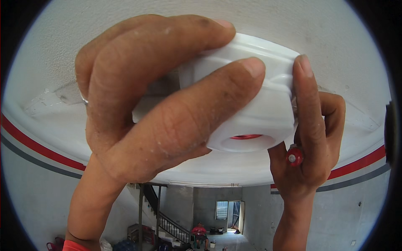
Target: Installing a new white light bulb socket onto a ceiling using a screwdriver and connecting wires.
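Observation:
Overhead, close to the ceiling, is a white plastic lamp holder point(272, 100) with a round opening in its lower face; something red shows inside the opening. My left hand point(163, 113) grips it from the left, thumb across its front and fingers over its upper edge. On the other side, my right hand point(316, 138) rests a fingertip against the holder's right edge. Tucked in that hand is a small red-handled screwdriver point(295, 157), seen end-on, so its shaft is hidden. My hands and the holder hide the spot where the holder meets the ceiling.
The white ceiling point(272, 16) spreads behind the holder. Red and grey stripes point(360, 163) run along the walls. Far below, a person in red point(199, 232) sits near a staircase point(173, 226), with an open doorway point(236, 215) at the back.

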Demonstrator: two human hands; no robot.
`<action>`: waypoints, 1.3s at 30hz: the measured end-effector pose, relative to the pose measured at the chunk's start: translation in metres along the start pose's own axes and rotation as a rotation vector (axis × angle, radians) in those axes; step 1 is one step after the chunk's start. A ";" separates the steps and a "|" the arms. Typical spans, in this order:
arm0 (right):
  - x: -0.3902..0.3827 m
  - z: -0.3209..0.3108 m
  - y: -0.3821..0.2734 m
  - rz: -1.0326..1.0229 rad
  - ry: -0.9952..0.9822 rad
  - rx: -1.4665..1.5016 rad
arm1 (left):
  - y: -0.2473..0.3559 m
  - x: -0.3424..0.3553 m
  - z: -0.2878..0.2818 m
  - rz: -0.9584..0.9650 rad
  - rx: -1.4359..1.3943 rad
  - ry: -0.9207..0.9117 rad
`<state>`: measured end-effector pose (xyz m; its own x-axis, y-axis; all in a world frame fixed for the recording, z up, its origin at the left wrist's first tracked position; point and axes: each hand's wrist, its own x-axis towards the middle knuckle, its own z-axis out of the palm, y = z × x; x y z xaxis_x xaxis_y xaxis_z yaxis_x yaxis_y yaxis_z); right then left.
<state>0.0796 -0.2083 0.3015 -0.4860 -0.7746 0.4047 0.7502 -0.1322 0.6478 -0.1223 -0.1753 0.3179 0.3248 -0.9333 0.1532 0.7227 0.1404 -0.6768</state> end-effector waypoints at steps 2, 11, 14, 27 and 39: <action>0.005 0.002 -0.007 -0.080 -0.033 -0.166 | -0.001 -0.007 -0.001 0.007 0.023 0.006; -0.015 -0.019 0.010 0.039 -0.025 -0.023 | -0.007 0.006 0.004 0.100 -0.032 -0.003; -0.021 -0.027 0.011 0.076 -0.003 -0.067 | -0.012 0.004 0.006 0.165 -0.071 0.067; -0.014 -0.004 0.019 0.067 -0.004 0.117 | -0.010 -0.004 0.008 0.102 0.014 0.029; -0.002 -0.004 0.022 0.015 0.016 0.187 | -0.012 -0.008 0.014 0.061 -0.048 0.060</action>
<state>0.0988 -0.2119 0.3122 -0.4672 -0.7854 0.4060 0.6603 -0.0046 0.7510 -0.1251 -0.1645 0.3351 0.3297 -0.9416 0.0684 0.6723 0.1833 -0.7172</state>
